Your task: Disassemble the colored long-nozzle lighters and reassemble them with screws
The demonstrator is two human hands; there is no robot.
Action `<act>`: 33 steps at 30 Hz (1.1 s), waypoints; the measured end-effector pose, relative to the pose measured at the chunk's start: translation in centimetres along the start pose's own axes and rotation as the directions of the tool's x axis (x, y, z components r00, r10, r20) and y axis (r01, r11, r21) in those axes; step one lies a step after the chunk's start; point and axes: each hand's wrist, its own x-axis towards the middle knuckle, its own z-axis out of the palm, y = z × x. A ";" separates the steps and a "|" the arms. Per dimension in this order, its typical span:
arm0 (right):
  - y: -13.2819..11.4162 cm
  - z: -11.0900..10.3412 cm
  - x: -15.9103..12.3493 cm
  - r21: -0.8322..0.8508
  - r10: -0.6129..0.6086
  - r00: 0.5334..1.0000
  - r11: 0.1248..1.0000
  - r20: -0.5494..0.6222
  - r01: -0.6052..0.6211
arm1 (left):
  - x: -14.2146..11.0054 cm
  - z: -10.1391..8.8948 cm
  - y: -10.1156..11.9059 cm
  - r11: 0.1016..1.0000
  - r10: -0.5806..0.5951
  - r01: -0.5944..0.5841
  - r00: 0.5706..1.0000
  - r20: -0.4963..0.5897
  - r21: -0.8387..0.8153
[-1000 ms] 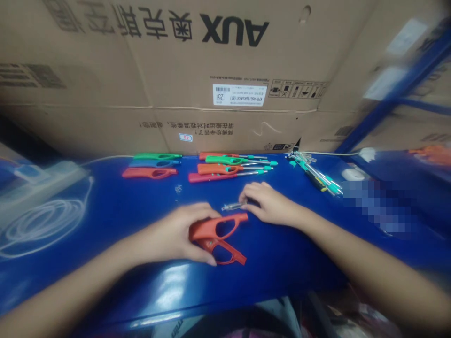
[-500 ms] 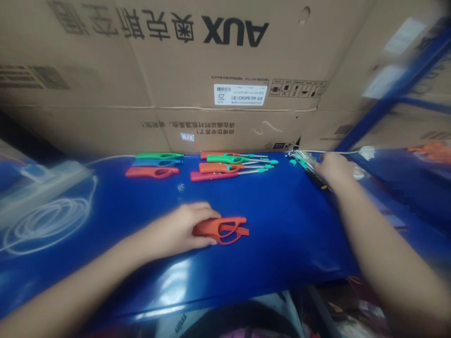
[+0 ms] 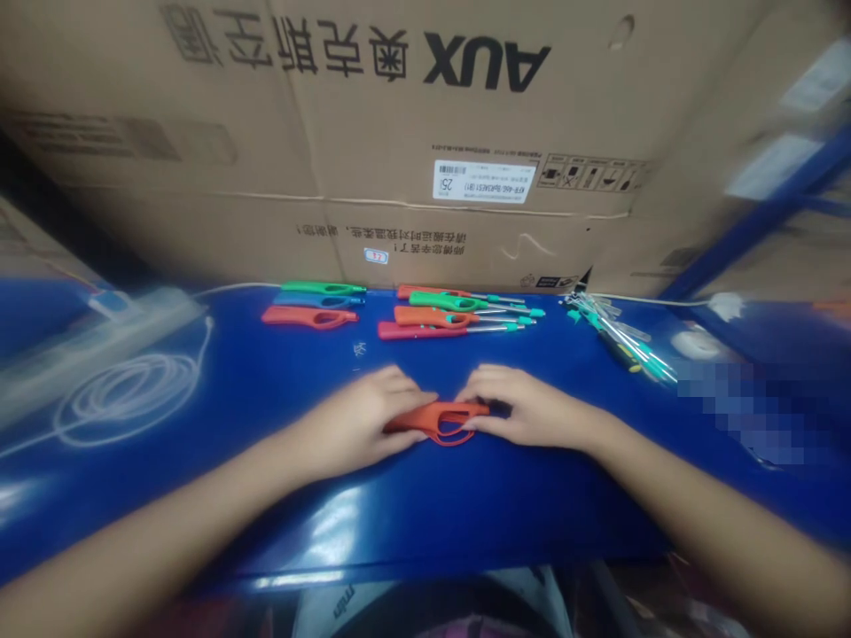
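Note:
An orange lighter casing (image 3: 439, 414) with a looped trigger guard is held between both hands above the front middle of the blue table. Its two shell halves lie close together, the lower loop showing under the upper one. My left hand (image 3: 372, 415) is closed around the rear handle end. At the narrow front end, the fingers of my right hand (image 3: 522, 403) pinch the casing; whether a small part is also between them is hidden. Behind the hands lie lighters with metal tubes (image 3: 458, 317), in red, orange and green. Left of these are green, blue and red casings (image 3: 312, 316).
To the right lies a pile of metal tubes with teal ends (image 3: 618, 328), beside a black-and-yellow tool (image 3: 621, 353). A power strip (image 3: 126, 341) and coiled white cable (image 3: 133, 399) lie at left. A large cardboard box (image 3: 372, 115) stands along the back.
My right hand has come from the tube pile to the casing's front end. The two shell halves, spread apart before, are now nearer together in my left hand. The view has shifted slightly.

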 end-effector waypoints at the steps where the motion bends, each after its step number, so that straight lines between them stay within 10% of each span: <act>1: 0.2 0.0 -0.1 -0.020 -0.001 1.000 1.000 -0.003 0.001 | 0.0 0.1 -0.1 1.000 -0.006 0.006 1.000 -0.011 0.027; 33: 2.1 -0.4 -0.9 -0.158 0.101 0.992 0.981 -0.078 -0.112 | 0.3 0.0 -0.5 0.987 -0.160 0.161 0.984 -0.076 0.002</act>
